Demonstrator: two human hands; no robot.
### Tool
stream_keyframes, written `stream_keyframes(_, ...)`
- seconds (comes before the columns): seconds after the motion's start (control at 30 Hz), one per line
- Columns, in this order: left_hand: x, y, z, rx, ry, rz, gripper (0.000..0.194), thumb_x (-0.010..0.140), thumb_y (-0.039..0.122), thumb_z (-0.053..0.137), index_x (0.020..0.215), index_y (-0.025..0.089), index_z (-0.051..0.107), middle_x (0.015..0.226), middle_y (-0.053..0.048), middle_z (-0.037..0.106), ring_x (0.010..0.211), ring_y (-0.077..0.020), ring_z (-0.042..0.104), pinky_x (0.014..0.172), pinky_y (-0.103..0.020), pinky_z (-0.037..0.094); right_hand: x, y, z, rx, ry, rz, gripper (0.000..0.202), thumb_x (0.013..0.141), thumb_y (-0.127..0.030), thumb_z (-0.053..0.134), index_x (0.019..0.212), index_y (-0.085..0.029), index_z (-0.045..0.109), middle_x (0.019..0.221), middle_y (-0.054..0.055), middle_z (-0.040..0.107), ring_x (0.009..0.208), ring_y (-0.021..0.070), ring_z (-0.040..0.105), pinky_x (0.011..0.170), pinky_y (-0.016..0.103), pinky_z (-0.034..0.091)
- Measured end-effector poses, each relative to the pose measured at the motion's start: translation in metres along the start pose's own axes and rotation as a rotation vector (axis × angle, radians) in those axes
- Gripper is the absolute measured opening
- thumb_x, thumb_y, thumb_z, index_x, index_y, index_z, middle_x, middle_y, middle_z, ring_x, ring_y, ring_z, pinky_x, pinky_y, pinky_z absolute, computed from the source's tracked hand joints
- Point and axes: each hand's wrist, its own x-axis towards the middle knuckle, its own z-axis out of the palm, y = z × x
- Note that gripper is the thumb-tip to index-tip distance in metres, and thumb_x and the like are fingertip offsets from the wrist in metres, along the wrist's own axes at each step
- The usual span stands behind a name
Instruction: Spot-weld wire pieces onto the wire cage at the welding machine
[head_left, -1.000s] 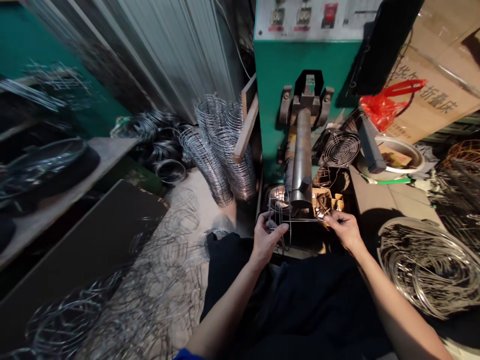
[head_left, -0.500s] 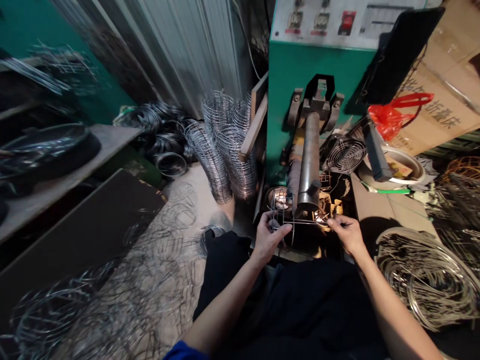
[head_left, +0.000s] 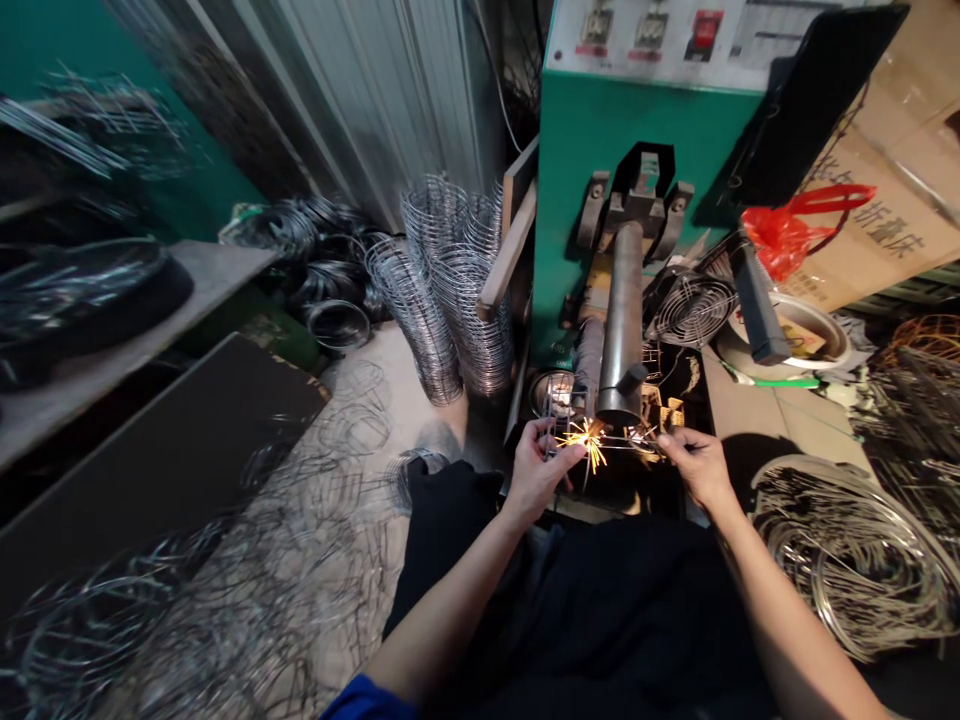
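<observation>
Wire frame (head_left: pixel 592 440) is pinched by the fingers of my left hand (head_left: pixel 541 468) and right hand (head_left: pixel 694 462) beside the sparks (head_left: pixel 586 438), so I think a small slip can burn my fingers or misplace the weld.

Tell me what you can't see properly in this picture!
- Weld spot, head view: the sparks hide where the wire frame meets the metal arm.
- Left hand: its fingertips are hidden behind the wires.
- Wire rings, top left: blurred.
- Control panel: cut off by the top edge, labels too small.
- Right hand: grip hidden by its back.
</observation>
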Motion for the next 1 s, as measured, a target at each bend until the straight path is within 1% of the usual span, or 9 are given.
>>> stream_keyframes(0.27,-0.001,0.001,-0.002,0.094,0.01,0.003,0.068,0.069,0.041,0.083,0.121,0.017,0.046,0.065,0.011,0.046,0.043,-0.0064,0.049,0.041,-0.02,0.045,-0.005,-0.01,0.003,-0.053,0.002,-0.024,0.056,0.079,-0.053,0.072,0.052,-0.019,0.037,0.054,-0.004,0.03,0.054,0.0107,0.029,0.052,0.026,0.025)
stream_keyframes(0.37,-0.004,0.002,-0.009,0.203,-0.013,0.027,0.074,0.066,0.037,0.085,0.125,0.017,0.046,0.07,0.008,0.052,0.055,-0.008,0.055,0.052,-0.02,0.048,-0.008,-0.009,-0.005,-0.134,0.005,-0.077,0.043,0.085,-0.052,0.066,0.062,-0.018,0.053,0.061,-0.002,0.048,0.061,0.0143,0.045,0.06,0.026,0.037)
stream_keyframes(0.43,-0.008,0.003,-0.014,0.249,-0.02,0.035,0.078,0.064,0.034,0.087,0.128,0.018,0.045,0.076,0.006,0.058,0.065,-0.0097,0.059,0.06,-0.021,0.05,-0.011,0.001,-0.028,-0.224,0.033,-0.112,0.035,0.087,-0.054,0.063,0.083,-0.018,0.064,0.082,0.003,0.063,0.08,0.0195,0.058,0.075,0.029,0.044)
stream_keyframes(0.53,-0.013,0.003,-0.022,0.255,-0.04,0.01,0.082,0.066,0.032,0.086,0.135,0.022,0.042,0.088,0.002,0.064,0.074,-0.0113,0.063,0.068,-0.023,0.051,-0.034,0.037,-0.092,-0.492,0.167,-0.012,0.041,0.087,-0.057,0.059,0.103,-0.019,0.066,0.104,0.008,0.068,0.097,0.0248,0.063,0.089,0.034,0.046)
stream_keyframes(0.6,-0.015,0.001,-0.025,0.244,-0.061,-0.011,0.086,0.067,0.03,0.085,0.139,0.024,0.038,0.093,0.001,0.066,0.075,-0.0112,0.063,0.07,-0.024,0.052,-0.069,0.071,-0.142,-0.803,0.226,0.236,0.041,0.088,-0.054,0.057,0.105,-0.018,0.067,0.102,0.012,0.07,0.093,0.0278,0.065,0.084,0.037,0.048)
stream_keyframes(0.7,-0.019,-0.003,-0.024,0.257,-0.078,-0.011,0.088,0.067,0.029,0.085,0.141,0.025,0.036,0.095,0.0,0.066,0.073,-0.0105,0.063,0.069,-0.023,0.052,-0.136,0.126,-0.195,-1.137,0.133,0.716,0.037,0.089,-0.045,0.057,0.108,-0.015,0.068,0.098,0.018,0.07,0.09,0.0344,0.067,0.075,0.041,0.05)
stream_keyframes(0.8,-0.022,-0.004,-0.017,0.289,-0.078,0.008,0.088,0.066,0.03,0.085,0.14,0.026,0.037,0.095,0.0,0.066,0.072,-0.011,0.063,0.067,-0.023,0.053,-0.186,0.166,-0.211,-1.104,0.078,0.924,0.032,0.086,-0.041,0.061,0.108,-0.02,0.07,0.094,0.016,0.071,0.088,0.0337,0.068,0.068,0.037,0.051)
stream_keyframes(0.93,-0.022,-0.003,-0.01,0.326,-0.054,0.013,0.09,0.067,0.03,0.085,0.141,0.026,0.036,0.093,0.0,0.066,0.067,-0.011,0.063,0.062,-0.024,0.055,-0.205,0.177,-0.209,-1.018,0.124,0.874,0.031,0.088,-0.04,0.056,0.109,-0.023,0.069,0.102,0.013,0.07,0.095,0.0314,0.067,0.076,0.036,0.051)
stream_keyframes(1.0,-0.022,-0.002,-0.009,0.346,-0.053,0.01,0.09,0.067,0.03,0.085,0.142,0.026,0.035,0.091,0.0,0.066,0.064,-0.0108,0.062,0.059,-0.024,0.056,-0.216,0.171,-0.214,-1.025,0.244,0.815,0.037,0.091,-0.044,0.049,0.114,-0.02,0.065,0.111,0.014,0.067,0.101,0.0322,0.065,0.083,0.039,0.051)
